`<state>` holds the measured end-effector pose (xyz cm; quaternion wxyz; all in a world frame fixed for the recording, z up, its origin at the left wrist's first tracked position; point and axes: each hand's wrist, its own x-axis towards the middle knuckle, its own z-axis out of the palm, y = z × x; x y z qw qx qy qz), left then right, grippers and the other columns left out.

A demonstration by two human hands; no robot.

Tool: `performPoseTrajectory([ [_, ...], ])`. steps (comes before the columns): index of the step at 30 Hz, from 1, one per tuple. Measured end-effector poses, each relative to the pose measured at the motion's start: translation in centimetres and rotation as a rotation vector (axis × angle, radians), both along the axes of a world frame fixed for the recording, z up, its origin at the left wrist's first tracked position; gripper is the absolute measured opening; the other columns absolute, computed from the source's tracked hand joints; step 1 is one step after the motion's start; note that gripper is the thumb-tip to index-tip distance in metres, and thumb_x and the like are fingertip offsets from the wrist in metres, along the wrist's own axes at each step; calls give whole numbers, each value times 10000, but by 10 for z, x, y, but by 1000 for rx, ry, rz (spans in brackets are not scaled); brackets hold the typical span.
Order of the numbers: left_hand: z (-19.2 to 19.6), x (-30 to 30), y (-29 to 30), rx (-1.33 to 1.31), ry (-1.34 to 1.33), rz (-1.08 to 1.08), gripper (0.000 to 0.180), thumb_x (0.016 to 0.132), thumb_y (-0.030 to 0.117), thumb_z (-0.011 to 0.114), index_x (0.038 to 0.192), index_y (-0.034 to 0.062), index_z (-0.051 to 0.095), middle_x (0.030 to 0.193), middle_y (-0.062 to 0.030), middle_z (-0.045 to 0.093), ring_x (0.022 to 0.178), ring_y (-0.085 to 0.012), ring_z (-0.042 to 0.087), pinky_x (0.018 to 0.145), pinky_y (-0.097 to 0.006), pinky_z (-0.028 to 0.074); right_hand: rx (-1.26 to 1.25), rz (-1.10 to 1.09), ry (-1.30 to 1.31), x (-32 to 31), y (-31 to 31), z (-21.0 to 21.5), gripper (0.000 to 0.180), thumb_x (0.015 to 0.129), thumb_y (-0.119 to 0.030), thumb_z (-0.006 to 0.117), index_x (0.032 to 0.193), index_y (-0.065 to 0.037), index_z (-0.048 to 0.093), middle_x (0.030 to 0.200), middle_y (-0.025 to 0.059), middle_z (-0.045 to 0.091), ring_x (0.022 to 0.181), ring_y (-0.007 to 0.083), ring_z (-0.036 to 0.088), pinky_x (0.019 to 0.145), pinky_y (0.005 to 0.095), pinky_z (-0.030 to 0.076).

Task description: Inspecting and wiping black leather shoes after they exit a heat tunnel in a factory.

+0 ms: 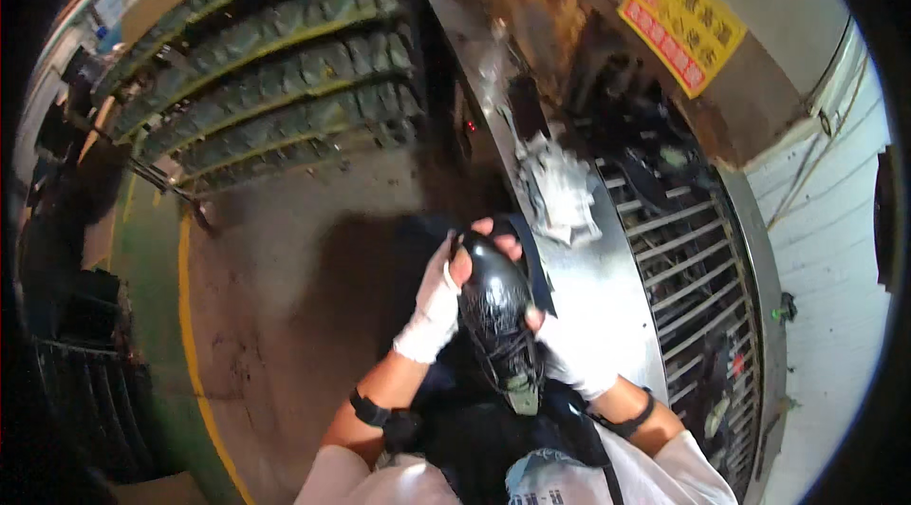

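In front of my body I hold a black shoe [493,301], toe pointing away from me. Its toe is glossy, the front is creased, and dark laces run down toward a greenish block, likely a last, at the near end. My left hand [438,301], in a white glove with bare fingertips, wraps the toe end, thumb on the upper and fingertips showing past the far side. Along the right side, my gloved right hand [574,353] presses its bare thumb against the shoe; its other fingers are hidden beneath.
A metal ledge [593,282] runs along my right, with a crumpled pale cloth or glove bundle [560,192] on it. Beyond lies a slatted rack [697,287] with dark items underneath. Tiered shelves [285,78] of greenish shapes stand far left. A yellow warning sign [681,21] hangs far right.
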<state>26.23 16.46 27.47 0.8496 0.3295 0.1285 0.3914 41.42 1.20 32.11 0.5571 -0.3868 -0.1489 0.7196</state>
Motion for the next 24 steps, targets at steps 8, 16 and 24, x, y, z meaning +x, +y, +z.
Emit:
performPoseTrajectory([
  [8,-115,29,65,1247,1170,414,610,865,331,838,1343,2,650,1161,-272,640,1139,-452,610,1015,-475,503,-131,-265,-33,24,7,-15,369,1049,-326,714,1130,32,744,984,101,786,813,190,736,764,332,611],
  [16,-13,18,85,6,175,-217,429,1073,304,570,1359,-5,655,1264,-122,728,1154,-189,684,1031,-351,542,-99,-305,-69,48,2,-21,501,1100,-426,607,1278,39,661,1111,127,766,922,208,758,832,354,640],
  [24,16,6,61,271,223,-60,724,1133,593,353,1532,12,520,1405,-170,679,1219,-212,683,1091,-361,546,-130,-149,33,-13,29,-19,672,1076,-557,584,1471,-14,556,1254,130,744,1032,241,764,913,366,640],
])
